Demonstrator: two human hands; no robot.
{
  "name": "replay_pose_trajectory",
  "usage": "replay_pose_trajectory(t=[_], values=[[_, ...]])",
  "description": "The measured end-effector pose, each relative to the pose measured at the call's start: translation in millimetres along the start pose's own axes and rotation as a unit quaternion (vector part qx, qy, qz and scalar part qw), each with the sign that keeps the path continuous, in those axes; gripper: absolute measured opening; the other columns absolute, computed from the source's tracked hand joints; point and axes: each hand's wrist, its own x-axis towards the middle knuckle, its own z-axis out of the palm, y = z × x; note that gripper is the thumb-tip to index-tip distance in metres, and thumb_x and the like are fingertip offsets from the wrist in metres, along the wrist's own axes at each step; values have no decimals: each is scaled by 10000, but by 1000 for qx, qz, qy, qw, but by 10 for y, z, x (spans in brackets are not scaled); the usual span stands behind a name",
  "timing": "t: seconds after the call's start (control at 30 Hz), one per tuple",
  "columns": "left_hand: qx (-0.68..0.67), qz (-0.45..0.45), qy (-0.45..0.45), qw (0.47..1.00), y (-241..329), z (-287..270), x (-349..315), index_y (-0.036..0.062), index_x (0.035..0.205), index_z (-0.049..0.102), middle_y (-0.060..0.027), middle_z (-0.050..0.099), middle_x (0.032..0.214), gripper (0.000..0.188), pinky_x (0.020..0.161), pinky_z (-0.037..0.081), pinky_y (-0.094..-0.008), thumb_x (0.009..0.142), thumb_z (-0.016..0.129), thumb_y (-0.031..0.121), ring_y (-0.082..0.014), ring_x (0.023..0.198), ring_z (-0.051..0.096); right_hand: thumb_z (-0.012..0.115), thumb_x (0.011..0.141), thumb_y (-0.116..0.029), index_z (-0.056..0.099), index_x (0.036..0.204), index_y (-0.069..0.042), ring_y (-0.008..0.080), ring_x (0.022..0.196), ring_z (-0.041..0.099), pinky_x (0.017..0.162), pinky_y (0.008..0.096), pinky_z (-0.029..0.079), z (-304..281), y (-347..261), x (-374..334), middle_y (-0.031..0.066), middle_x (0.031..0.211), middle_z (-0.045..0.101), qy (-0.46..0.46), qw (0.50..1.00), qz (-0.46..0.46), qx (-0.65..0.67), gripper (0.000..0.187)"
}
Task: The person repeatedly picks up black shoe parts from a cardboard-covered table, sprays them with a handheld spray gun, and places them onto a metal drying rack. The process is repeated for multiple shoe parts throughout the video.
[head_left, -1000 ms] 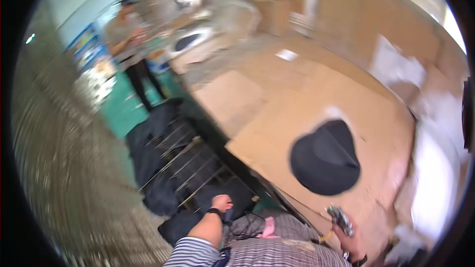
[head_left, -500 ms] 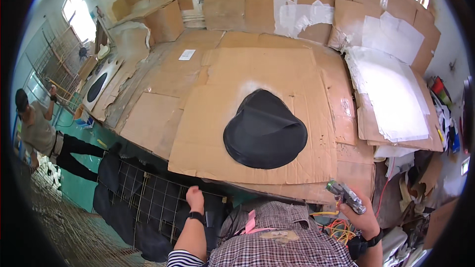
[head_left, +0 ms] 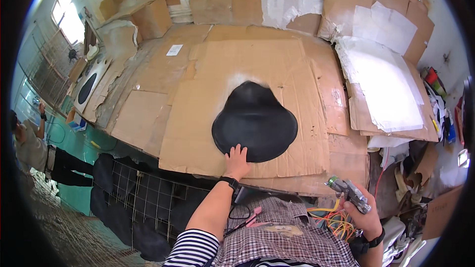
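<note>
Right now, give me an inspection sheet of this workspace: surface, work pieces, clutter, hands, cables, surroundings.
Surface: workbench covered in overlapping cardboard sheets, whitish overspray around the middle.
Job's things: black bell-shaped piece lying flat on the cardboard; spray gun.
Clutter: white paper sheets at right; small white card at far left.
Hands: left hand rests on the black piece's near edge; right hand grips the spray gun.
Cables: yellow and orange cables by the right hand.
Surroundings: wire rack with black pieces below the bench; another person at left.
</note>
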Motion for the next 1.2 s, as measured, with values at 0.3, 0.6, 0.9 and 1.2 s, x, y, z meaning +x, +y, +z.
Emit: replay_pose_trajectory(t=[0.3,0.6,0.9,1.2], values=[[-14,1,15,1000,-21,40,-74,116,1369,441,-137,318,1477,689,1067,268,-565,718,651,197,-363,1331,289,683,839,-107,511,1251,23,111,823,605,746,264,498,-74,-149,-85,45,913,628,-8,1000,-27,12,464],[-46,3,27,999,-95,102,-86,131,1328,488,-129,319,1482,630,1074,261,-552,717,634,180,-365,1326,294,677,839,-124,517,1233,43,116,760,597,699,258,493,49,-336,-148,48,871,621,19,998,-50,26,457],[-243,-47,175,953,-685,259,-261,36,1125,596,-193,492,1312,408,1010,386,-440,730,644,122,-383,1205,454,696,797,-28,515,1246,42,134,831,615,754,280,512,-72,-249,-366,82,931,636,-64,998,14,6,488],[-271,-229,202,913,-1301,-31,-798,20,1002,657,-195,634,1057,288,915,454,-417,727,648,107,-361,1032,576,711,843,-247,492,1253,63,126,740,601,689,265,499,219,-408,-127,72,887,626,58,995,-74,16,559]])
